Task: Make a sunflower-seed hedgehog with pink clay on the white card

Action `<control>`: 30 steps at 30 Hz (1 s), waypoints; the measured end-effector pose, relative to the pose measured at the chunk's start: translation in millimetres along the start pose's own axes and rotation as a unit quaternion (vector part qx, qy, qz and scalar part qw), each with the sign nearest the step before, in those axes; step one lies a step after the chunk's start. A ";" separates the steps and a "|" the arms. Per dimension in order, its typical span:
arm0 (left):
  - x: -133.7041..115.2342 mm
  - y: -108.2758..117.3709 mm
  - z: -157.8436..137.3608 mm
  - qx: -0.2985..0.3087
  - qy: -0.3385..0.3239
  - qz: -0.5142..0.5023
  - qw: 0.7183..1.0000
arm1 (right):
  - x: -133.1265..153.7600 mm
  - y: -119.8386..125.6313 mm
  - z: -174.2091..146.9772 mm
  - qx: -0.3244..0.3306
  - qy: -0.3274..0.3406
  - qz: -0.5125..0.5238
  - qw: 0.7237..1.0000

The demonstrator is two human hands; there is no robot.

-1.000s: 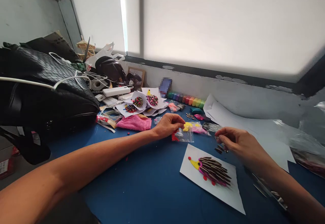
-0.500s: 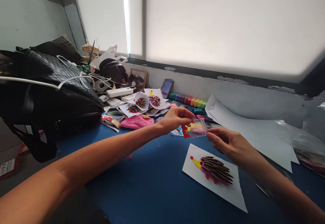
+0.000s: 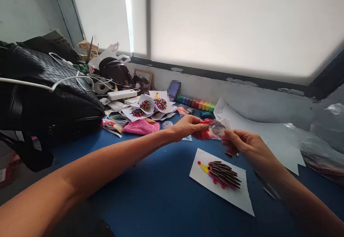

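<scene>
Between my hands, above the blue table, is a small clear plastic bag (image 3: pixel 217 129) with red material at its left end. My left hand (image 3: pixel 189 126) pinches that red end. At the bag's other end, the fingers of my right hand (image 3: pixel 240 142) are closed on the clear plastic edge. Below them lies a white sheet (image 3: pixel 197 179) bearing a hedgehog (image 3: pixel 223 174) with dark brown spines, a yellow snout, a red nose and red feet. A small dark piece (image 3: pixel 228 154) rests under my right hand, partly hidden.
Behind, finished-looking hedgehog pictures (image 3: pixel 145 105) lie on white papers, beside a pink cloth (image 3: pixel 141 126). A row of coloured clay blocks (image 3: pixel 197 102) lines the wall. Large white sheets (image 3: pixel 258 133) spread at right. A black bag (image 3: pixel 53 97) fills the left side.
Yellow and pink contents seen in the bag earlier no longer show; its middle now looks clear and greyish. My right hand has shifted slightly up the bag's edge, and the camera view has shifted.
</scene>
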State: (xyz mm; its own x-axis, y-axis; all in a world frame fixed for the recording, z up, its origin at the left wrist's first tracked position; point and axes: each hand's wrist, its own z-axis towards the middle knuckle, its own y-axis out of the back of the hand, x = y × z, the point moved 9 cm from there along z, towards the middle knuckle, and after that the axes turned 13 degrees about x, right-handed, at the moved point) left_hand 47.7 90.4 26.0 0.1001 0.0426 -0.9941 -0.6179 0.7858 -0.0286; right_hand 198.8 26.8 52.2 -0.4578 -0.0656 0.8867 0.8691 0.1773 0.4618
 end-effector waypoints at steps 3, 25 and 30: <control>7.1 4.1 -4.9 -0.008 0.007 -0.005 1.000 | -4.7 -4.6 2.3 0.011 0.001 0.013 1.000; -0.5 1.8 -8.5 -0.001 -0.036 -0.100 0.994 | 4.3 -2.3 -2.7 -0.010 -0.004 0.069 0.998; 6.5 -7.5 -7.0 0.012 -0.029 -0.123 0.992 | -9.9 -2.2 0.6 -0.010 -0.011 0.072 0.997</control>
State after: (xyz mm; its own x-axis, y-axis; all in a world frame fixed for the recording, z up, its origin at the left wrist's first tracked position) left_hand 47.6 80.5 19.0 0.2897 -0.1171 -0.9499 -0.5515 0.7907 -0.2657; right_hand 201.2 27.7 42.4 -0.3325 -0.0193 0.9429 0.9293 0.1636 0.3311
